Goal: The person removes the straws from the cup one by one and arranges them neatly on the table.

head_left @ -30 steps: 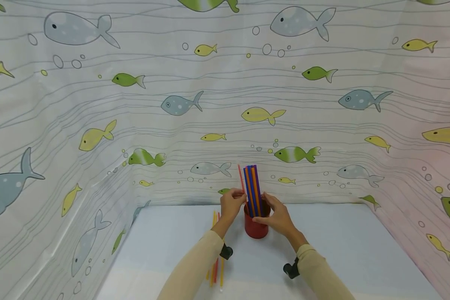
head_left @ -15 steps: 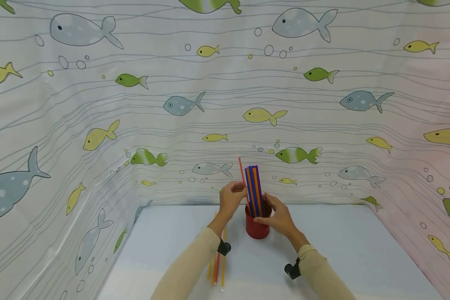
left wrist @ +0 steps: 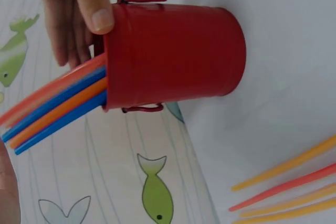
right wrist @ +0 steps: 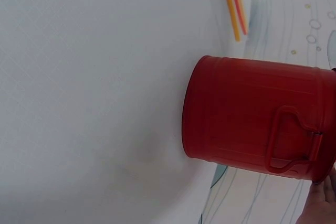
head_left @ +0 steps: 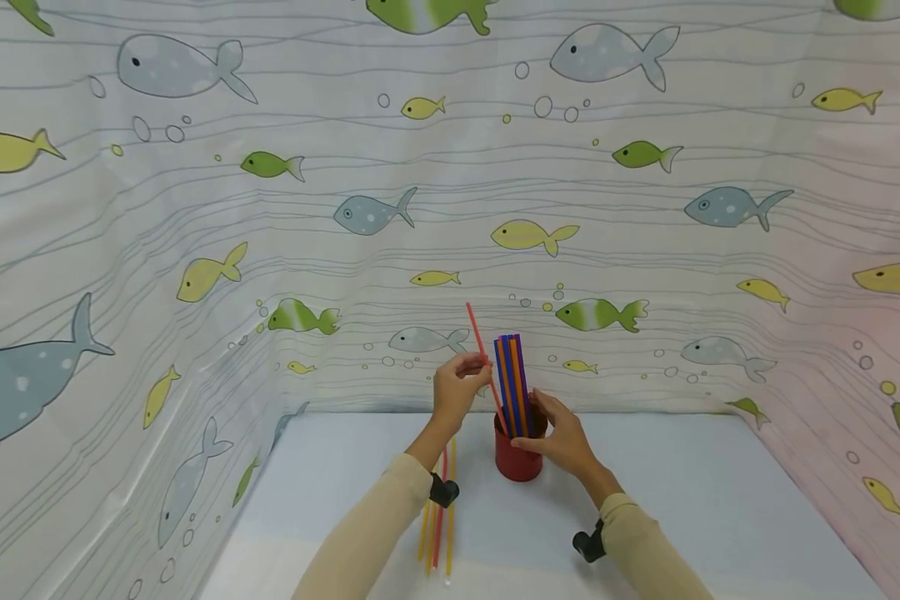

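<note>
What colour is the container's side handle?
The handle is red, like the container itself; it shows best in the right wrist view.

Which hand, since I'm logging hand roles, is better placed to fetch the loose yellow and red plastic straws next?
Probably the left hand, once it releases its red straw: the loose straws lie on its side of the round red metal-looking bucket, which the right hand holds.

Head view bright, even; right wrist view dimmer; soft shadow on table (right wrist: pixel 105 66) beside red bucket (right wrist: pixel 247 111)
</note>
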{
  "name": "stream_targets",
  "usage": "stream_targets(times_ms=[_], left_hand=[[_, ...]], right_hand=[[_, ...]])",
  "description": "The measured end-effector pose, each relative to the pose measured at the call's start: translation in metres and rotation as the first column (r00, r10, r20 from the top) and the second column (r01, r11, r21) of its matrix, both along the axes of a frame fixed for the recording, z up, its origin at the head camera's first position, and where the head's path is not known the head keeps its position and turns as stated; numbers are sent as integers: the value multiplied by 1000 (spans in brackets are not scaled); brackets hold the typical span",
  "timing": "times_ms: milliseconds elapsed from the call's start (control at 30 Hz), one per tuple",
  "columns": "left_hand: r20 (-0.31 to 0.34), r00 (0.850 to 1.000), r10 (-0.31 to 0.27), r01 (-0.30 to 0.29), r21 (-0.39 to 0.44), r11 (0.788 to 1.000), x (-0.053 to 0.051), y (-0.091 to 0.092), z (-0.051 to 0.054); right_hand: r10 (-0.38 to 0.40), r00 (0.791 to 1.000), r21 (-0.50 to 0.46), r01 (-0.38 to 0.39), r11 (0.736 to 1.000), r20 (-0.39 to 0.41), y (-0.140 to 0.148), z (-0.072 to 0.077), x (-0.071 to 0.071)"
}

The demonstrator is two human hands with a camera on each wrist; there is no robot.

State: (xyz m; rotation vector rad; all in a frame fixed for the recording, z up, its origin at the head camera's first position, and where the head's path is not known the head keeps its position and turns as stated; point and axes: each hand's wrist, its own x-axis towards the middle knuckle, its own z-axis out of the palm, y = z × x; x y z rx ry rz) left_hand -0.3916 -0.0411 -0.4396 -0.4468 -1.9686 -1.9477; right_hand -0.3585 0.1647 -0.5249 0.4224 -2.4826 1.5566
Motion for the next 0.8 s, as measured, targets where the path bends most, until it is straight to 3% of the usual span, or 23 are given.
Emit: stream_targets(times_ms=[233,533,667,800], left_hand=[[-32,998,-49,51,73,996,4,-10,15],[-33,999,-25,27,77,997,1,-27,9],[-24,1000,-20,21,47,999,4,-34,6],[2,999,-53,53,37,998,11,-42,5]], right_hand=[[3,1000,1,-3,1000,0,0,-2,1],[-2,1000,2,2,1000,2,0,-2,1],[-4,1000,9,4,1000,-2,0,-2,0],[-3,1000,8,3,1000,2,0,-2,0]])
